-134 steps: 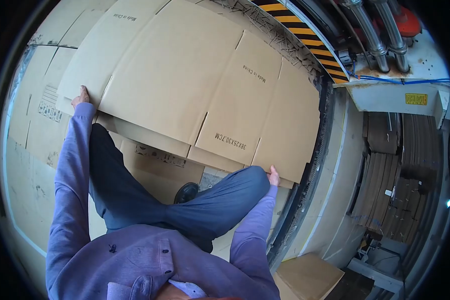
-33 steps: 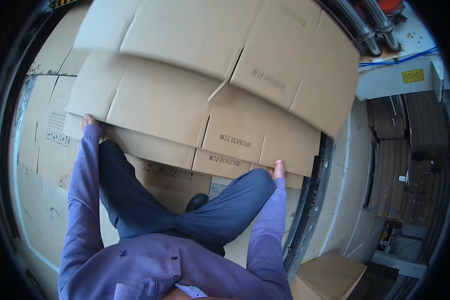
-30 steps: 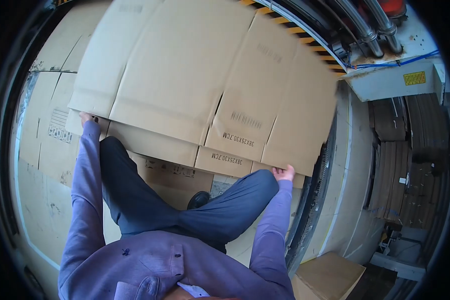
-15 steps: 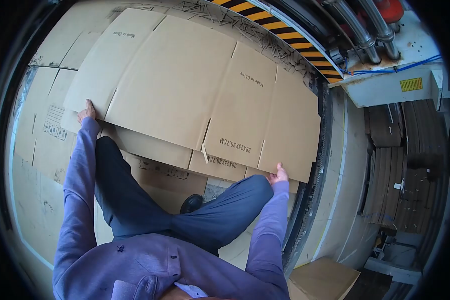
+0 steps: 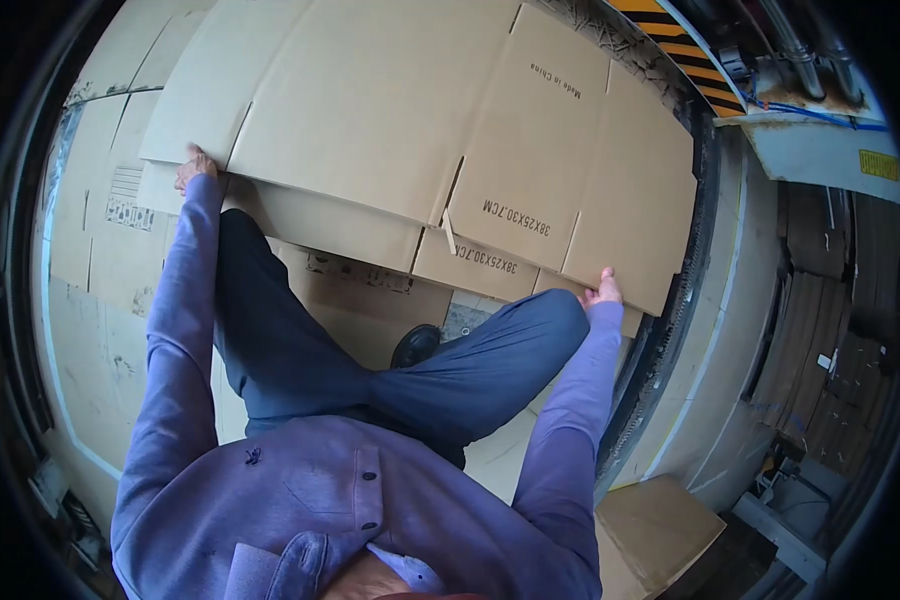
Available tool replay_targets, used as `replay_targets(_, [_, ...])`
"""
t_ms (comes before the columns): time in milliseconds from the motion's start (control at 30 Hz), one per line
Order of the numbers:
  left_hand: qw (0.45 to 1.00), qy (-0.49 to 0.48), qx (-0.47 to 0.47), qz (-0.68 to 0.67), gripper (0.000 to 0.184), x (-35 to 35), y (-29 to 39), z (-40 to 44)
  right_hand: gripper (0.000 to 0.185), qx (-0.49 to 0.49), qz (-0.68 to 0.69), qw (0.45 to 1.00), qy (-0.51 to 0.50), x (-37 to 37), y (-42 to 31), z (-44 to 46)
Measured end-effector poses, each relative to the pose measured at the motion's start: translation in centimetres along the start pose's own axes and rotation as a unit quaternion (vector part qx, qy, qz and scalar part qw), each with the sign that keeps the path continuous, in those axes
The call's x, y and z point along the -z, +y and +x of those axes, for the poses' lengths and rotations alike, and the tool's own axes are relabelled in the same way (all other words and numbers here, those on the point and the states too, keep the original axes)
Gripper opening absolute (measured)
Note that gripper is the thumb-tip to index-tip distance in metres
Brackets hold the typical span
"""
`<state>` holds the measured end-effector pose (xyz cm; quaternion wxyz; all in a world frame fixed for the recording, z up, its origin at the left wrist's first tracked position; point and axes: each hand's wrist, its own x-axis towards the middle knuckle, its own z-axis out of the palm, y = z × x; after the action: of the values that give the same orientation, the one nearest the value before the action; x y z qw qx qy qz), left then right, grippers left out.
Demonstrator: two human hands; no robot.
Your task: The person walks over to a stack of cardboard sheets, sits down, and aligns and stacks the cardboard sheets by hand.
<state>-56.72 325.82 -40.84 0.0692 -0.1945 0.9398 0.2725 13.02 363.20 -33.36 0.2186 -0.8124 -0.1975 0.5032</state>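
A wide flat cardboard sheet (image 5: 370, 110) lies in front of my knees, printed "Made in China" and "38X25X30.7CM". Beneath its near edge another cardboard sheet (image 5: 320, 227) shows, with the same size print. My left hand (image 5: 197, 172) grips the top sheet's near left corner, thumb on top. At the near right edge my right hand (image 5: 602, 289) holds the same sheet, thumb up and fingers partly hidden below. A narrow cardboard strip (image 5: 449, 231) sticks out from a slot at the near edge.
Striped yellow-black guard (image 5: 685, 50) and metal pipes (image 5: 795, 50) stand at the upper right. A dark rail (image 5: 670, 310) runs along the right side. Stacked brown cardboard (image 5: 800, 340) is farther right, and a cardboard box (image 5: 660, 530) sits at the lower right.
The upper sheet, raised and blurred about a second ago, now lies on the lower one. Since half a second ago the whole view has shifted; both hands remain at the near edge.
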Motion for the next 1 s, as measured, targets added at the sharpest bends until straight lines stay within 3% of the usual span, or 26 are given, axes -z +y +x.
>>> replay_targets(67, [1.0,0.007,0.008,-0.017,0.071,3.2,2.3,-5.3,0.055,0.008,0.013,1.0,0.023,-0.3,0.1,-0.7])
replay_targets(133, [0.999,0.002,-0.015,0.039,0.055,2.6,2.1,-4.2,0.054,0.027,0.016,0.999,0.026,-0.5,0.4,-0.9])
replay_targets(233, [0.949,-0.046,-0.125,0.285,0.034,0.0,-0.1,1.4,0.053,-0.003,0.042,0.999,0.031,-0.7,0.4,-1.0])
replay_targets(267, [0.913,0.01,-0.202,0.355,0.028,-3.2,-2.6,5.0,0.052,0.022,0.037,0.999,0.012,-0.2,1.0,0.6])
replay_targets(300, [0.931,-0.05,-0.161,0.323,0.028,-0.5,-0.6,1.8,0.051,0.016,0.048,0.998,0.023,-0.1,1.1,1.1])
replay_targets(367, [0.931,-0.051,-0.173,0.319,0.027,0.2,-0.2,0.4,0.047,0.005,0.04,0.998,0.038,0.0,1.5,2.4])
replay_targets(400, [0.945,-0.091,-0.155,0.272,0.026,-1.2,-1.2,3.1,0.045,0.013,0.054,0.996,0.063,-0.1,1.5,2.2])
replay_targets(433, [0.958,-0.074,-0.146,0.236,0.037,0.4,-0.3,0.8,0.048,0.003,0.053,0.995,0.083,-0.2,1.0,0.8])
replay_targets(500, [0.997,-0.035,-0.039,0.062,0.05,-0.6,-0.8,1.2,0.051,0.007,0.057,0.993,0.1,-0.6,0.5,-0.6])
replay_targets(600, [0.999,0.01,-0.003,-0.033,0.066,-1.8,-2.3,2.7,0.065,0.006,0.087,0.991,0.101,-0.7,0.9,0.1])
replay_targets(667, [0.999,0.03,-0.036,-0.024,0.064,-1.5,-2.6,2.8,0.075,0.003,0.133,0.986,0.096,-0.6,1.0,0.1])
replay_targets(700, [0.97,-0.038,-0.112,-0.212,0.066,-5.6,-6.3,9.0,0.082,0.009,0.158,0.984,0.078,-0.6,0.8,-0.7])
replay_targets(733, [0.896,-0.132,-0.158,-0.393,0.068,-8.3,-8.9,13.2,0.089,0.011,0.181,0.982,0.06,-0.3,0.6,-1.9])
replay_targets(767, [0.912,-0.074,-0.017,-0.402,0.072,-5.0,-5.6,9.1,0.095,0.021,0.205,0.978,0.021,0.2,0.7,-2.5])
replay_targets(800, [0.895,-0.053,0.047,-0.44,0.076,-2.0,-3.1,4.6,0.101,0.031,0.23,0.973,-0.017,0.6,0.9,-3.1])
replay_targets(900, [0.892,-0.024,0.094,-0.442,0.087,2.8,0.5,-1.7,0.101,0.023,0.311,0.95,-0.028,0.6,0.4,-6.8])
replay_targets(1000, [0.906,-0.026,0.117,-0.406,0.094,3.1,1.3,-2.5,0.101,0.021,0.305,0.952,-0.023,0.6,0.3,-6.6])
